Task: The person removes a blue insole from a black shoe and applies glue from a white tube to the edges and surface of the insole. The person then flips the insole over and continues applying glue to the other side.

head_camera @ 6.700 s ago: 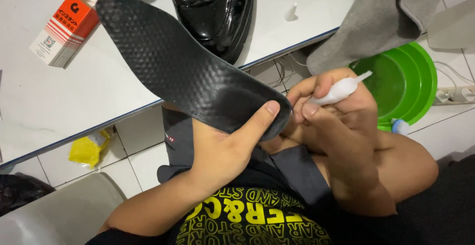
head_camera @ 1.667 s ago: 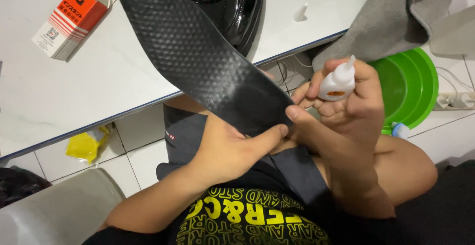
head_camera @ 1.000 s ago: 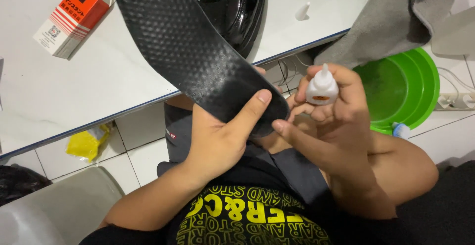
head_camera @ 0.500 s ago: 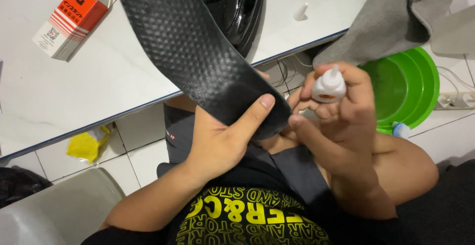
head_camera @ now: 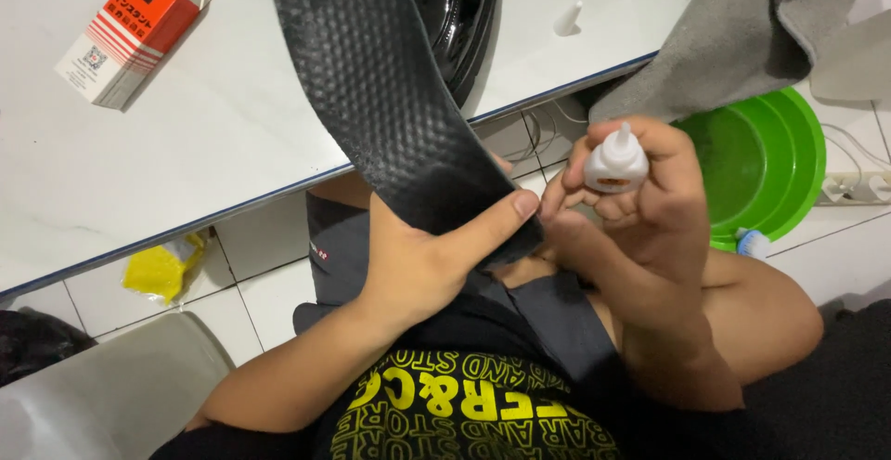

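My left hand (head_camera: 422,260) grips the heel end of a black textured shoe insole (head_camera: 380,98), thumb pressed across its top face. The insole slants up and left over the white table's edge (head_camera: 232,205). My right hand (head_camera: 640,209) holds a small white glue bottle (head_camera: 615,159) upright, nozzle pointing up, just right of the insole's heel. The fingertips of my right hand touch the insole's end beside my left thumb.
A glossy black shoe (head_camera: 455,5) lies on the table behind the insole. An orange and white box (head_camera: 130,28) sits at the left, a small white cap (head_camera: 568,19) further right. A grey cloth (head_camera: 742,24) hangs over a green basin (head_camera: 761,163). Yellow scrap (head_camera: 162,270) lies on the tiled floor.
The glue bottle went from tip pressed near the insole's heel to upright in my right hand. The insole shifted slightly up and left; my left thumb stays clamped on it.
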